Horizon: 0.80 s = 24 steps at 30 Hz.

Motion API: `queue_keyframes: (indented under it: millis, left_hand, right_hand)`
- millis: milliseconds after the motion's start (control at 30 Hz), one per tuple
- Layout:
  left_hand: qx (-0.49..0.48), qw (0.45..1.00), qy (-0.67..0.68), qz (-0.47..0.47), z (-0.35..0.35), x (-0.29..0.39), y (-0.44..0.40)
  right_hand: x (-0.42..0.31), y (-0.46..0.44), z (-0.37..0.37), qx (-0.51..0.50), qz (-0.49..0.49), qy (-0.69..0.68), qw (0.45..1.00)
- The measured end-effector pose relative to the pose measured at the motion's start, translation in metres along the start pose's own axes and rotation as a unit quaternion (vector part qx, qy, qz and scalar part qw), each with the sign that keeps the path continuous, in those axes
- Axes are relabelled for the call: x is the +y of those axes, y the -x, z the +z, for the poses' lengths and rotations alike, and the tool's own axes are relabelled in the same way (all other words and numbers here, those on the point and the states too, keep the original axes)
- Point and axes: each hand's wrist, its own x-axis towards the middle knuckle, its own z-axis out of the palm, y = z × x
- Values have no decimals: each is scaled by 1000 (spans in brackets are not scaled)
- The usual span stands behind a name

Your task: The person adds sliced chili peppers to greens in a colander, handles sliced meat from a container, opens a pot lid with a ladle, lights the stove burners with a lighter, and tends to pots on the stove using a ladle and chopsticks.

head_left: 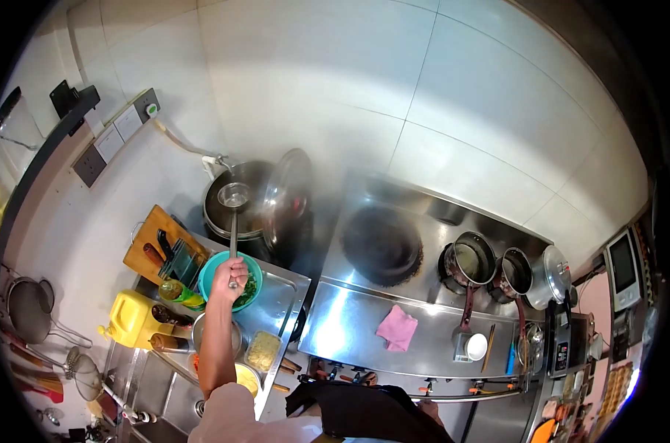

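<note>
My left hand (230,276) is closed round the handle of a metal ladle (234,229). The ladle's bowl is over the mouth of a large steel pot (210,201). A glass lid (287,196) leans up at the pot's right side. Beneath my left hand is a turquoise bowl (209,277) with chopped greens (248,292) in it. At the stove's front edge, near the rail and knobs, my right hand (429,410) shows only in part; its fingers are too small and hidden to read.
A yellow oil jug (132,319), a knife block (181,263) and a cutting board (154,238) crowd the left counter. A tray of pale shreds (263,350) lies near my forearm. On the stove are a blackened wok (381,245), two saucepans (474,258) and a pink cloth (397,328).
</note>
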Motion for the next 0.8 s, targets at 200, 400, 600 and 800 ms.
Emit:
queue_keyframes:
  millis: [200, 400, 600, 800]
  left_hand:
    - [-5, 989, -124, 75, 71, 4, 94]
    - [-34, 966, -241, 91, 149, -6, 148]
    - [-112, 967, -228, -15, 220, -49, 158]
    - [-209, 943, -165, -198, 264, -130, 114]
  right_hand:
    - [-5, 3, 7, 17, 43, 54, 997]
    - [-7, -1, 4, -9, 109, -67, 992]
    - [-17, 8, 0, -19, -25, -13, 999]
    - [65, 7, 21, -23, 44, -47, 998]
